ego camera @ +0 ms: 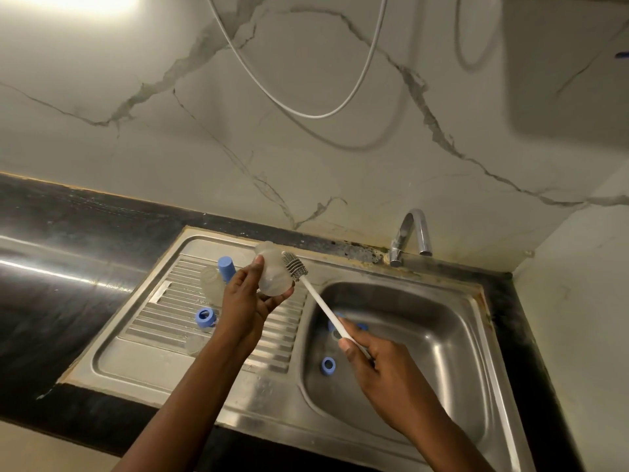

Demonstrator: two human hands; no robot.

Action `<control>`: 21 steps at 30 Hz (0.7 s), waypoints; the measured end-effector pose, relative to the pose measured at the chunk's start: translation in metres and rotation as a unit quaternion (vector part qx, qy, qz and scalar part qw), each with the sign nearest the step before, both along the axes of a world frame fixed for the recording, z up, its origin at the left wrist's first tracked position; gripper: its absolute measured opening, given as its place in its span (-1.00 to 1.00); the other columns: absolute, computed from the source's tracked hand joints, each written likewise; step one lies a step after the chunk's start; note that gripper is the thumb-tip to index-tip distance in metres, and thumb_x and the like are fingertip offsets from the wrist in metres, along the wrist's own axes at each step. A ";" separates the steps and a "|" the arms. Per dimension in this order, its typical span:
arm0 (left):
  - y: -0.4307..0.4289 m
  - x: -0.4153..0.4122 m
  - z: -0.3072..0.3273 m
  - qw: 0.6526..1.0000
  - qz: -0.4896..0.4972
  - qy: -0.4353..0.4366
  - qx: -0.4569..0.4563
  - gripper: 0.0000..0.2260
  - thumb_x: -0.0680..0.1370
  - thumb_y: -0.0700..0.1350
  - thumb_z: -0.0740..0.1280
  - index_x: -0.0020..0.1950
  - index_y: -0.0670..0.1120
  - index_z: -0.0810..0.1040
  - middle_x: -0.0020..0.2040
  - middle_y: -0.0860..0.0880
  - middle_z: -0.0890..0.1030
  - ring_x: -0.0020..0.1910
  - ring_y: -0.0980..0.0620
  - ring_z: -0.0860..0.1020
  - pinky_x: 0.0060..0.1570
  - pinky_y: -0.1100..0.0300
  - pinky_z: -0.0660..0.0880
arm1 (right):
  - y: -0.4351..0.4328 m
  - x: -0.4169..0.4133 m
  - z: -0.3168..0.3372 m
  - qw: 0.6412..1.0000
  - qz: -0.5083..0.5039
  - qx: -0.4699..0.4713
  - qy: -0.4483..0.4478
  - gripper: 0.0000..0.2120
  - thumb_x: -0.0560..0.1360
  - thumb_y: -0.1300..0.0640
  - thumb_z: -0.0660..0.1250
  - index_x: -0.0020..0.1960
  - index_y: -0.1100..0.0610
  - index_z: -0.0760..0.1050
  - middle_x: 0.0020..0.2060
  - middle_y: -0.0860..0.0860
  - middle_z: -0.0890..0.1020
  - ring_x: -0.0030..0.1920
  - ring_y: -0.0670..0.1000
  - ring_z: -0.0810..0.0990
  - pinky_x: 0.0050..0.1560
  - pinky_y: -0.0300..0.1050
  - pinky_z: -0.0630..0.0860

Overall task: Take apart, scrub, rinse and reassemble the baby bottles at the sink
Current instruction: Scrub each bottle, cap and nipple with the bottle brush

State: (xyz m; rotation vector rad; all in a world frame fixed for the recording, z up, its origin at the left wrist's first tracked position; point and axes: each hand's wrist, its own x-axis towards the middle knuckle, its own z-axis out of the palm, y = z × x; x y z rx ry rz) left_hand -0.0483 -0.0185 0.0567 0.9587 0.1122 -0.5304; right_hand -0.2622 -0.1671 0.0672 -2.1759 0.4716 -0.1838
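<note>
Behind the left hand (248, 301), another clear bottle (210, 284) is partly hidden

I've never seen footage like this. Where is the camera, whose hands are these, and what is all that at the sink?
There is no machine here. These are a person's two bare hands, filmed by one wide-angle camera worn on the head, which looks forward and down.

The left hand grips a clear bottle. The right hand holds a white-handled brush, with its grey bristles up against the bottle.

Below them is a steel sink with a tap at the back. On its ribbed draining side are a blue cap, a second bottle and a blue ring. A second ring lies in the basin.
</note>
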 end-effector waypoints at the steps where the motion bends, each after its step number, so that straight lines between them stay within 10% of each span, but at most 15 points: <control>1: -0.003 -0.005 -0.001 1.000 -0.007 0.005 -0.011 -0.63 0.53 0.03 0.45 0.26 -0.14 0.57 0.24 -0.23 0.67 0.14 -0.25 0.72 -0.07 -0.09 0.73 | -0.001 -0.002 0.001 1.000 -0.002 0.003 0.001 -0.64 0.73 -0.11 0.21 0.50 -0.27 0.48 -0.36 -0.35 0.58 -0.35 -0.26 0.55 -0.30 -0.42 0.40; 15: -0.017 -0.024 -0.003 0.999 -0.036 0.006 -0.029 -0.54 0.52 0.06 0.47 0.35 -0.13 0.55 0.34 -0.28 0.59 0.18 -0.32 0.70 -0.05 -0.08 0.72 | 0.000 0.018 0.013 0.999 -0.029 0.023 -0.023 -0.55 0.69 -0.18 0.19 0.56 -0.17 0.45 -0.30 -0.13 0.64 -0.27 -0.23 0.62 -0.28 -0.38 0.49; 21: -0.013 -0.013 -0.003 0.994 0.022 0.076 -0.079 -0.54 0.57 0.01 0.44 0.43 -0.12 0.48 0.35 -0.28 0.61 0.16 -0.27 0.71 -0.05 -0.14 0.72 | 0.007 0.002 0.007 1.000 -0.013 0.017 -0.003 -0.62 0.71 -0.18 0.21 0.51 -0.25 0.46 -0.35 -0.37 0.58 -0.30 -0.32 0.56 -0.26 -0.41 0.45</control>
